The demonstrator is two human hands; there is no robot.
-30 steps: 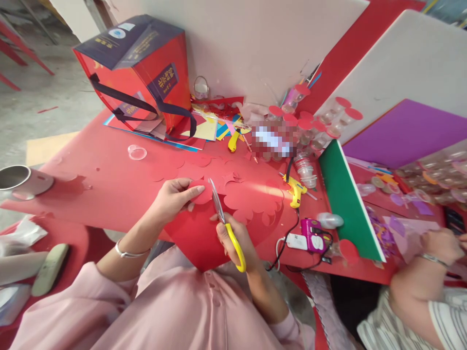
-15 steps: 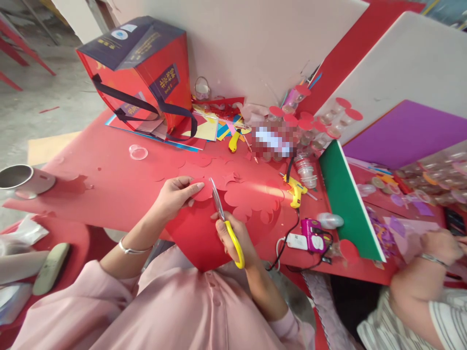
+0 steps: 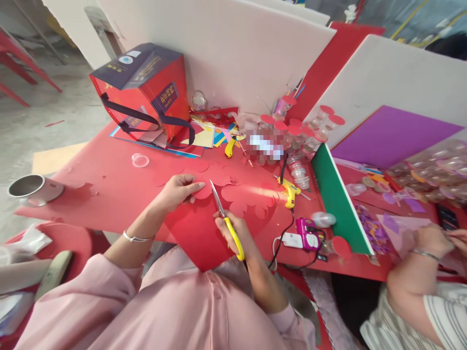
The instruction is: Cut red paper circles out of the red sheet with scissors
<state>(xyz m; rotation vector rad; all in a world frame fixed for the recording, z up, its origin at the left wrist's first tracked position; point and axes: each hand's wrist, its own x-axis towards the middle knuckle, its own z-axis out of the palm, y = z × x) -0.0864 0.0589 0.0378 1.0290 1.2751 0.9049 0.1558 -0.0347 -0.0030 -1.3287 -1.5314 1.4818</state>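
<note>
Between the thumb and fingers of my left hand (image 3: 178, 190) is a small red paper circle (image 3: 203, 191). My right hand (image 3: 235, 232) grips yellow-handled scissors (image 3: 233, 236), their blades pointing up and away from me, close to the circle's right edge. Whether the blades touch the paper I cannot tell. Below both hands a larger sheet of red paper (image 3: 200, 238) hangs over the table edge toward my lap. Red paper scraps (image 3: 242, 192) with rounded cutouts lie just beyond the scissors.
A yellow glue gun (image 3: 290, 190), clear plastic cups (image 3: 298, 172) and a magenta box (image 3: 307, 234) with cables lie to the right. A yellow cutter (image 3: 229, 147) and red-and-navy bag (image 3: 146, 92) stand behind; a metal mug (image 3: 34, 188) is left. Beyond the green board (image 3: 339, 194) is a co-worker's arm (image 3: 416, 277).
The camera view has shifted, so the background sits slightly lower and the right-hand items further left. Both hands keep their holds, and the scissor blades look slightly closer together.
</note>
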